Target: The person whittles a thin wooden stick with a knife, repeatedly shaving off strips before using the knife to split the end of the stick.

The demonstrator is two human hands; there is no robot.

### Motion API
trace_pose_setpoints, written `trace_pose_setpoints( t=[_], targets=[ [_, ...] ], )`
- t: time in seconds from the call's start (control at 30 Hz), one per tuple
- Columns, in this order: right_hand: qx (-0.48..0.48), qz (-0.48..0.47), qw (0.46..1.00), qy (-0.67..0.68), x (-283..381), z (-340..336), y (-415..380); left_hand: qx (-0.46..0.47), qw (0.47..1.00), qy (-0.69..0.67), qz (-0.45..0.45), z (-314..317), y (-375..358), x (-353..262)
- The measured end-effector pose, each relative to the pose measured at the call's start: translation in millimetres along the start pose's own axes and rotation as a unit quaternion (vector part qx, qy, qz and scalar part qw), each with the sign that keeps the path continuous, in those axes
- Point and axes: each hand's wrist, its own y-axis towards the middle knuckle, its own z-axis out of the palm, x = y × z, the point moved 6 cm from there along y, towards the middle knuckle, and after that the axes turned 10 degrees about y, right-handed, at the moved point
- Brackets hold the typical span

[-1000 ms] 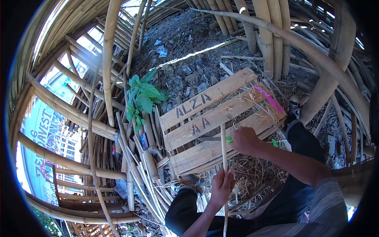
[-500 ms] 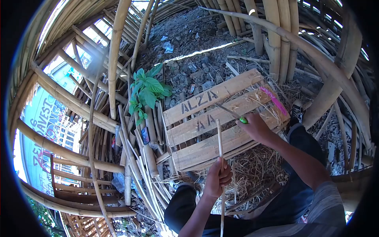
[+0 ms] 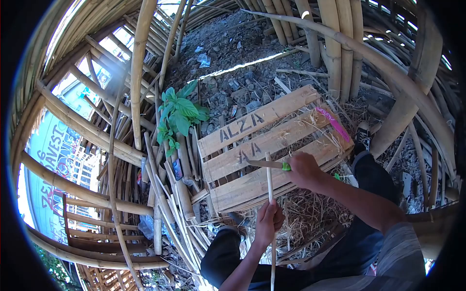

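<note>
A large enclosure of tan round bamboo poles (image 3: 141,63) curves around the person. Beyond its left side shows a pale blue surface (image 3: 53,169) painted with lettering. Dark stony ground (image 3: 221,48) stretches ahead. Near the middle, a slatted box of light-brown wood (image 3: 279,140), marked "ALZA" and "AA" in dark letters, lies between the person's feet and the rubble. Dry yellowish straw (image 3: 315,208) is heaped just beside its near edge, and a broad-leaved green plant (image 3: 181,116) grows off its left side, close to a bunch of long, pale split strips (image 3: 182,228).

A slim, pale, straight stick (image 3: 270,184) stands nearly upright in view, its upper part in front of the box. The left hand (image 3: 270,220) is closed around it, below its top end. The right hand (image 3: 305,170) grips a knife with a green handle (image 3: 286,167); its narrow blade points left and crosses the stick near the top, though contact cannot be told. A bright pink strip (image 3: 334,123) lies on the box's right end.
</note>
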Motion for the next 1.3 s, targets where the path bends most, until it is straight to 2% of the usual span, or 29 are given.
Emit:
trace_pose_setpoints(
  t=[0.1, 0.17, 0.2, 0.3, 0.37, 0.43, 0.5, 0.57, 0.63, 0.7, 0.73, 0.77, 0.83, 0.9, 0.97, 1.1, 1.13, 1.23, 1.3],
  targets=[
    [-0.046, -0.040, 0.998, -0.020, 0.3, -11.0, 1.2, -0.004, 1.000, 0.004, -0.005, -0.6, 0.0, -0.7],
    [0.050, -0.050, 0.997, 0.011, 15.0, 11.7, -14.1, -0.008, 1.000, 0.004, -0.011, -2.3, 0.4, 1.3],
    [0.086, -0.066, 0.994, -0.016, 25.2, 20.8, -23.5, -0.014, 1.000, -0.007, -0.017, -4.1, 1.3, 4.3],
    [0.101, -0.114, 0.988, 0.002, 27.9, 28.8, -26.7, -0.022, 0.999, -0.019, -0.021, -5.5, 1.5, 8.2],
    [0.087, -0.078, 0.993, -0.004, 9.4, 22.2, -7.3, -0.020, 0.999, -0.020, -0.016, -4.0, 0.0, 7.4],
    [-0.022, -0.024, 0.998, -0.045, -9.1, 1.1, 8.2, -0.009, 1.000, -0.021, 0.002, -0.7, -1.9, 1.2],
    [-0.028, -0.027, 0.999, -0.026, -2.2, -1.6, 3.1, -0.003, 1.000, -0.026, -0.002, -1.3, -1.6, 0.6],
    [0.078, -0.045, 0.996, 0.028, 14.9, 18.6, -13.5, -0.001, 0.999, -0.033, -0.009, -1.6, -0.9, 1.2],
    [0.093, -0.068, 0.993, 0.021, 26.8, 26.3, -23.3, -0.027, 0.999, -0.028, -0.023, -4.5, -1.2, 4.7],
    [0.083, -0.073, 0.994, -0.007, 23.7, 26.4, -20.9, -0.029, 0.999, -0.020, -0.025, -4.8, -2.2, 6.6],
    [0.071, -0.018, 0.997, 0.027, 10.5, 22.1, -10.7, -0.027, 0.999, -0.010, -0.021, -4.7, -2.4, 6.5],
    [0.071, -0.019, 0.997, 0.026, 3.9, 18.0, -3.5, -0.027, 0.999, -0.010, -0.020, -4.7, -2.5, 7.5],
    [0.010, 0.006, 1.000, -0.019, -7.9, 1.6, 7.2, -0.024, 0.999, -0.029, -0.020, -4.8, -1.8, 8.4],
    [0.009, 0.025, 1.000, -0.001, 0.0, 6.1, -0.4, -0.022, 0.999, -0.035, -0.025, -4.3, -2.9, 4.7],
    [0.107, -0.025, 0.993, 0.039, 19.4, 25.8, -18.4, -0.022, 0.998, -0.043, -0.035, -4.2, -2.7, 5.6],
    [0.098, -0.038, 0.994, 0.007, 18.4, 28.2, -17.4, -0.042, 0.998, -0.019, -0.033, -7.7, -3.3, 10.1],
    [0.075, 0.047, 0.996, 0.018, 2.3, 24.1, -7.0, -0.034, 0.999, -0.011, -0.020, -6.8, -2.9, 8.8],
    [0.025, 0.047, 0.999, -0.009, -10.6, 8.8, 7.1, -0.035, 0.999, -0.013, -0.022, -5.1, -2.4, 7.7],
    [0.030, 0.071, 0.997, 0.024, -4.9, 20.2, -4.2, -0.036, 0.999, -0.015, -0.025, -3.6, -3.7, 4.6]
  ],
)
